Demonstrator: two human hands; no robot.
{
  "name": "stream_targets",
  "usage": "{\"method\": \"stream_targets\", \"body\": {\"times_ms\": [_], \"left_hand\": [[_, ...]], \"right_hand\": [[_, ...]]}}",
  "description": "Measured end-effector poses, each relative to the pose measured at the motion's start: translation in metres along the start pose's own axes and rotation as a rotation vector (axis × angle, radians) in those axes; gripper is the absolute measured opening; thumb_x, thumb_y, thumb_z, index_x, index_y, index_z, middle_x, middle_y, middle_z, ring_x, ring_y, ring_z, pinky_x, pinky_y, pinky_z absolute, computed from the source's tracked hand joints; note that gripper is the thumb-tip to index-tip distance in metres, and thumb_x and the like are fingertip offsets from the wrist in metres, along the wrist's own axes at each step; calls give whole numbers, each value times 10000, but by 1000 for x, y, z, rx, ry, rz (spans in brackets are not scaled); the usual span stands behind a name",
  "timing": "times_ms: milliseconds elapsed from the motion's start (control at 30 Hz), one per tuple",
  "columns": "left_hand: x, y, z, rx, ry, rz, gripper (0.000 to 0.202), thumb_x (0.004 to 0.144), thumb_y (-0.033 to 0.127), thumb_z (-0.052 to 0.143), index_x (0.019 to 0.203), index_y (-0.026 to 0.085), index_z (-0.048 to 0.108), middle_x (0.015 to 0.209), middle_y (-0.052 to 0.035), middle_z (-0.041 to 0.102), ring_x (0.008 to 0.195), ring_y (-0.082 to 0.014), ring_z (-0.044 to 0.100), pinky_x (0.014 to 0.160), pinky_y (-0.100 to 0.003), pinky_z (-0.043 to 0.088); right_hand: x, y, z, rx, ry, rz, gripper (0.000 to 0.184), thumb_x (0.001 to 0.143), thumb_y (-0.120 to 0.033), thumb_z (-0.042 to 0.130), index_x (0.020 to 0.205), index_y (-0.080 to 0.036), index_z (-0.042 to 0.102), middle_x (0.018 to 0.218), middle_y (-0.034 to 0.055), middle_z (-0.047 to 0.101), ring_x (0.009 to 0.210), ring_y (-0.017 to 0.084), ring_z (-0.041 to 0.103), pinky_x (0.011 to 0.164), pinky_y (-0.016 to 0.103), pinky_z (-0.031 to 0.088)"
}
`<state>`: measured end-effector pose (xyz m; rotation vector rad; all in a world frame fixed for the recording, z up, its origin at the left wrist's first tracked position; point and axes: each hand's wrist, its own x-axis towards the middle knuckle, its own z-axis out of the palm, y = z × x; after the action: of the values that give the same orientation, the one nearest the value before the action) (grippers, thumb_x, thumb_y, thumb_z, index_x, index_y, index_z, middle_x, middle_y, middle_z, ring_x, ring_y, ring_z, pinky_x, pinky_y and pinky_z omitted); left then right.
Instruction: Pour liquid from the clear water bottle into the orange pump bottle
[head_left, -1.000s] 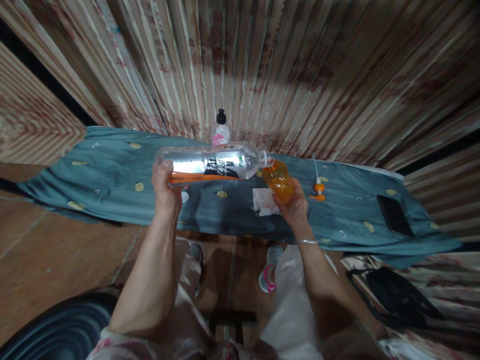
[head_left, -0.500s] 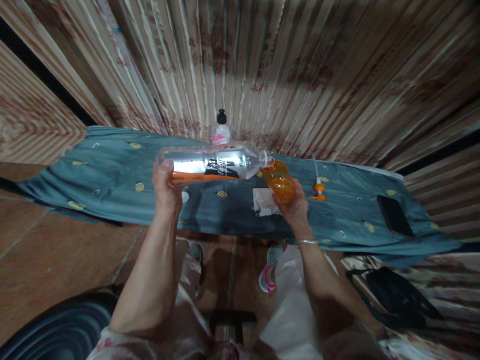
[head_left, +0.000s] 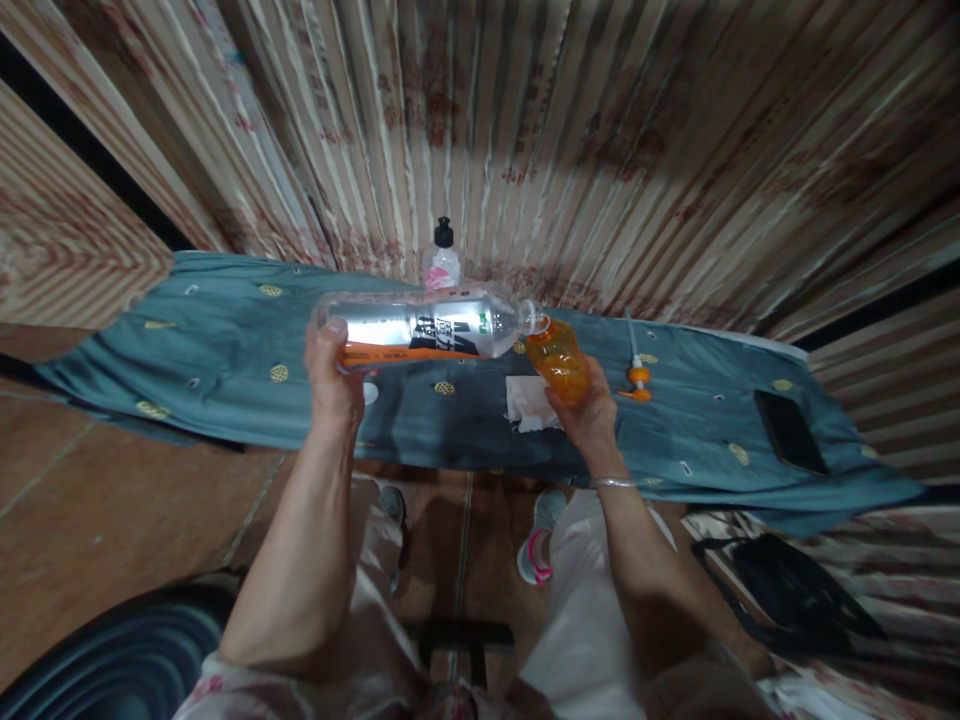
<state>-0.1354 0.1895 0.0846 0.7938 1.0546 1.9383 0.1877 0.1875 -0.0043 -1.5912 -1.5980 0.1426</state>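
Seemingly pouring from labelled plastic bottle (head_left: 450, 325) clutched in left hand (head_left: 331, 378) into orange bottle (head_left: 555, 360) clasped in right hand (head_left: 591, 412); next, hold aim steady.

Orange bottle (head_left: 553, 352) partly hidden, silver label (head_left: 416, 330) seemingly blurred

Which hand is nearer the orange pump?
Right. The right hand, around the amber bottle, is just left of the orange pump; the left hand, holding the clear bottle, is farther left.
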Motion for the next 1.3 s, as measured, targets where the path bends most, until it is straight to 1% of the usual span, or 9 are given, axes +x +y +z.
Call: {"method": "stream_targets", "body": {"times_ms": [100,200,267,367,533,700,900,1133,1300], "left_hand": [[0,0,1,-15,13,5,502,607,522,733,965,194,606,803,-20,545,619,-135,466,503,-275,242],[-1,1,1,-17,32,4,478,604,508,730,947,200,602,781,-11,538,613,-135,478,490,-265,242],[0,1,1,-5,27,5,483,598,516,722,939,196,603,781,-9,539,610,-133,485,478,-256,245],[1,1,1,17,11,9,513,592,533,704,956,186,606,795,-12,548,601,-129,485,461,-248,241],[2,0,0,23,8,-1,507,598,530,702,960,190,600,804,-5,546,595,-115,474,458,-240,248],[2,-1,-1,26,16,-11,533,595,537,697,979,180,599,819,-9,546,611,-119,487,461,-243,266],[1,1,1,24,26,-8,546,584,539,698,979,175,600,817,-11,537,617,-127,494,450,-247,278],[0,2,2,28,22,-14,545,573,530,696,974,179,584,816,-9,528,606,-125,476,441,-257,273],[1,1,1,44,26,-8,532,583,550,688,954,182,590,806,-11,521,608,-131,493,454,-248,243]], "right_hand": [[0,1,-1,6,1,-18,638,740,-330,717,1332,-196,521,1265,128,680,1182,304,648,1059,524,532],[-1,1,-1,12,-21,-28,618,758,-321,700,1333,-185,522,1236,128,686,1159,296,654,1046,506,543],[-1,2,0,8,-33,-29,599,771,-327,689,1328,-179,527,1218,131,690,1149,301,659,1028,497,551],[-1,4,2,-1,-9,-22,620,773,-354,695,1341,-180,520,1266,148,679,1182,318,651,1033,507,545],[-2,3,2,22,8,-39,571,768,-351,684,1301,-208,537,1226,119,694,1145,303,667,1019,496,550],[-1,-1,0,12,1,-18,546,753,-323,692,1265,-192,555,1182,125,698,1091,303,675,977,474,565],[0,-4,-1,26,4,-44,503,756,-307,680,1234,-202,563,1155,100,703,1057,283,683,961,460,575],[1,-8,-4,-5,-2,-16,507,749,-309,693,1226,-186,574,1162,129,709,1061,301,690,949,470,583],[0,-1,0,-19,4,-21,540,742,-322,700,1249,-195,563,1172,125,711,1057,301,695,952,477,588]]}}
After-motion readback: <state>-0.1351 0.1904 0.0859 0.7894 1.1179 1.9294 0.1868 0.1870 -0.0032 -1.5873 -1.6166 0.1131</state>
